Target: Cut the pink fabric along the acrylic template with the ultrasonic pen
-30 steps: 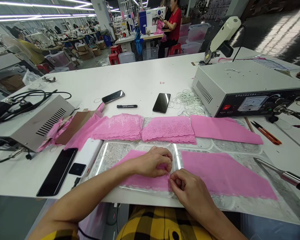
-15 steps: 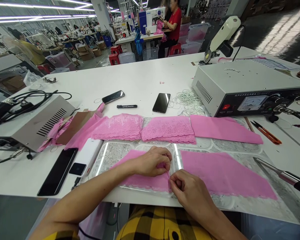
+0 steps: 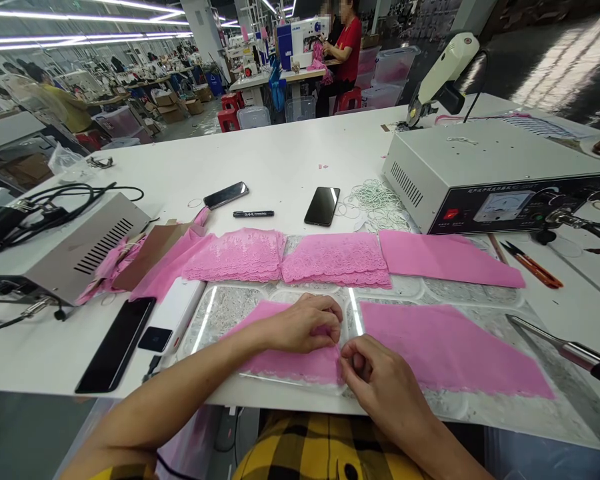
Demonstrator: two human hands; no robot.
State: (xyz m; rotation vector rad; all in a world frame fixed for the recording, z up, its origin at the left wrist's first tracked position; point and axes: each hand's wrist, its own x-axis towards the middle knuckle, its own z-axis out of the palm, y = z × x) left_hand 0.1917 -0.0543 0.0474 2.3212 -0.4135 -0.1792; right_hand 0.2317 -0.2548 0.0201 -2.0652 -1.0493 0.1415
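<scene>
My left hand (image 3: 305, 325) rests curled on a small pink lace piece (image 3: 285, 363) lying on a clear patterned plate (image 3: 220, 313), its fingertips pinching the piece's right edge. My right hand (image 3: 377, 380) is closed in a pinch at that same edge, touching the left fingertips. A larger pink fabric piece (image 3: 445, 347) lies just right of my hands. Behind them sit two pink lace stacks (image 3: 240, 255) (image 3: 336, 260) and a plain pink stack (image 3: 445, 259).
A white control box (image 3: 480, 173) stands at the right, a grey box (image 3: 65, 247) with cables at the left. Phones (image 3: 115, 343) (image 3: 323, 205) (image 3: 226, 195), a black marker (image 3: 253, 214), white elastic loops (image 3: 375, 200), scissors (image 3: 533, 265) and a metal handpiece (image 3: 570, 350) lie about. People sew at far tables.
Hardly anything differs. Both hands stay pinched at the lace piece's right edge, with only slight finger shifts.
</scene>
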